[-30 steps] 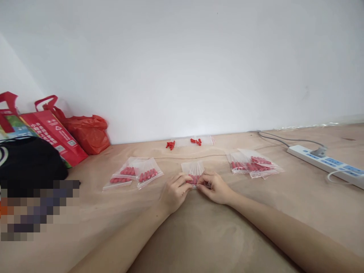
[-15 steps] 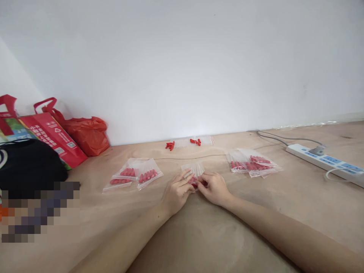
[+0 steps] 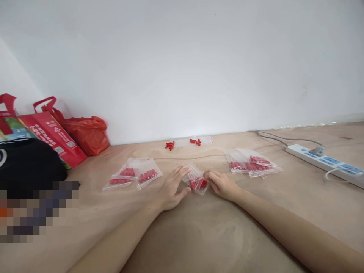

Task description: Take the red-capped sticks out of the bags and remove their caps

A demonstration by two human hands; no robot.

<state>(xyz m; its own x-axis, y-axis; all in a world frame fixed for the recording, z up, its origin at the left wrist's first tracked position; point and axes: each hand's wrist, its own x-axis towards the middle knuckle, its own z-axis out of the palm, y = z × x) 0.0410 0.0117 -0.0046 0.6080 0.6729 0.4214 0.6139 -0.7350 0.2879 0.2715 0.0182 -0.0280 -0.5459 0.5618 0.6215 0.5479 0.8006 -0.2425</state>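
Observation:
A small clear zip-lock bag with red capsule-shaped pieces inside lies on the table between my hands. My right hand pinches its right edge with closed fingers. On the other side, my left hand has its fingers stretched out and the thumb apart, the fingertips close to the bag's upper left edge. Whether those fingertips touch the plastic I cannot tell. To the left lie several filled bags of red pieces, partly overlapping. More filled bags are heaped to the right.
Near the wall, loose red pieces lie beside a flat clear bag with red pieces on it. A white power strip with a cable is at right. A red plastic bag, a red carrier bag and a black item stand left.
My left hand has opened and drawn slightly left from the bag. My right hand has shifted right, still pinching the bag's edge, and more of the bag now shows.

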